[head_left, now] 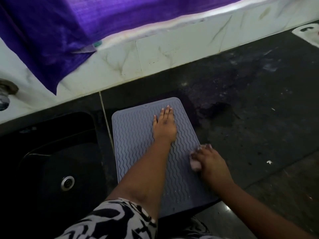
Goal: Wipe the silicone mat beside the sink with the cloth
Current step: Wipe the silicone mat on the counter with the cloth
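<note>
Mat [136, 144]: grey, wavy-ribbed, laid flat on the dark table [259, 118] just right of the sink [51, 161], long side running away from the person, near end at the table's front edge. Left hand [164, 125] is laid flat on the far half, fingers straight and close together, palm down, acting as an anchor. Right hand [211, 163] is curled round a small pale cloth [196, 163], bunched up, and is pressed onto the mat at its right edge, approx. mid-length. The cloth is blurred, so its folds can't be told.

Step in hand, judged: wiping, w/ the right side being worked.

To be done well:
- Strokes should be run along the ribs' channels as well as across them, since dirt is likely held in the grooves.
- The left hand should be kept pressing so the mat is not dragged or buckled; it should be shifted to a wiped area so the patch under it is covered too.
- The cloth could be opened out a bit for more contact; bunched, only a narrow strip is covered per pass.
- Edges and raised rim should be followed last, w/ debris pushed toward the sink, not onto the table.

A few pale specks are seen near the mat's near end; that part probably hasn't been covered yet.
</note>
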